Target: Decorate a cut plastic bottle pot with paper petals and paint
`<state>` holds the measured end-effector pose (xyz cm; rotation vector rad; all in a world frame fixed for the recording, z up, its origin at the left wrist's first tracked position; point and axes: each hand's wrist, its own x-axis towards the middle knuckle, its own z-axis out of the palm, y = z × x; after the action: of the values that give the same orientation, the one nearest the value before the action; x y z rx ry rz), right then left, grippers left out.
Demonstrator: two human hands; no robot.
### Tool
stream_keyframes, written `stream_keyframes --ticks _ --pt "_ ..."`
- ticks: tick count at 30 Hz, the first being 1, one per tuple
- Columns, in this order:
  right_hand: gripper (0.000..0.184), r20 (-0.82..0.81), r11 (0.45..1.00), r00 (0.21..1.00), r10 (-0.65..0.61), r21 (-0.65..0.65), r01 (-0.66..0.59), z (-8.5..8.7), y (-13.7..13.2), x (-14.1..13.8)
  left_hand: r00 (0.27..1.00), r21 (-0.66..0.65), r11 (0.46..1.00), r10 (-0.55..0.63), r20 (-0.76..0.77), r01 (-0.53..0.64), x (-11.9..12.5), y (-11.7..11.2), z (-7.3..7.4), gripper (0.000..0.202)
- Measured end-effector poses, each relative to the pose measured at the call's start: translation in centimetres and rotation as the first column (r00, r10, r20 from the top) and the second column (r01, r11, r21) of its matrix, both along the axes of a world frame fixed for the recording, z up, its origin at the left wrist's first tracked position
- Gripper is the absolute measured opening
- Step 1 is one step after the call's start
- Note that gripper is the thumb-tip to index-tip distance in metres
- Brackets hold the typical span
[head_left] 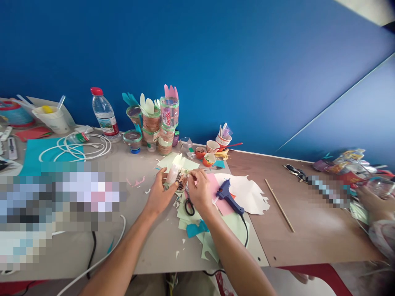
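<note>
My left hand (161, 190) is wrapped round a small clear plastic cup (180, 181) with dark brown patterning on it and pale paper petals (176, 163) standing up from it. The cup lies tilted above the table. At its right side my right hand (199, 186) is closed in a pinch; whatever its fingertips hold is too small to make out. Black-handled scissors (189, 207) lie just below the right hand, on pale green paper scraps (185, 218). A blue glue gun (228, 196) rests to the right, on pink paper (216, 190) and a torn white sheet (250, 193).
Stacked cups with paper petals (168, 119) and a water bottle (105, 113) stand by the blue wall. Small paper cups (212, 146) are behind my hands. A wooden stick (279, 204) lies rightward. Another person's hand (375, 203) is at far right. A white cable (106, 259) crosses front left.
</note>
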<state>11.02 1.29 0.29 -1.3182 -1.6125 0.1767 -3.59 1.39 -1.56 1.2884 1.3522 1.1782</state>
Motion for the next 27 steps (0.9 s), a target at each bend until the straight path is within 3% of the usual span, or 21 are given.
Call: stream_keyframes --ticks 18,24,27 --pt "0.011 0.009 0.991 0.998 -0.065 0.117 0.064 -1.2 0.2 -0.6 1.000 0.027 1.000 -0.005 -0.002 0.005 0.7 -0.4 0.0 0.070" --pt "0.011 -0.098 0.992 0.989 -0.112 0.050 0.117 -0.8 0.2 -0.8 1.000 0.005 1.000 0.006 0.013 -0.006 0.6 -0.3 -0.1 0.069" --pt "0.009 -0.265 0.993 0.958 -0.111 -0.067 0.096 -0.6 0.2 -0.8 0.998 -0.031 0.999 0.017 0.068 -0.015 0.6 -0.1 -0.1 0.069"
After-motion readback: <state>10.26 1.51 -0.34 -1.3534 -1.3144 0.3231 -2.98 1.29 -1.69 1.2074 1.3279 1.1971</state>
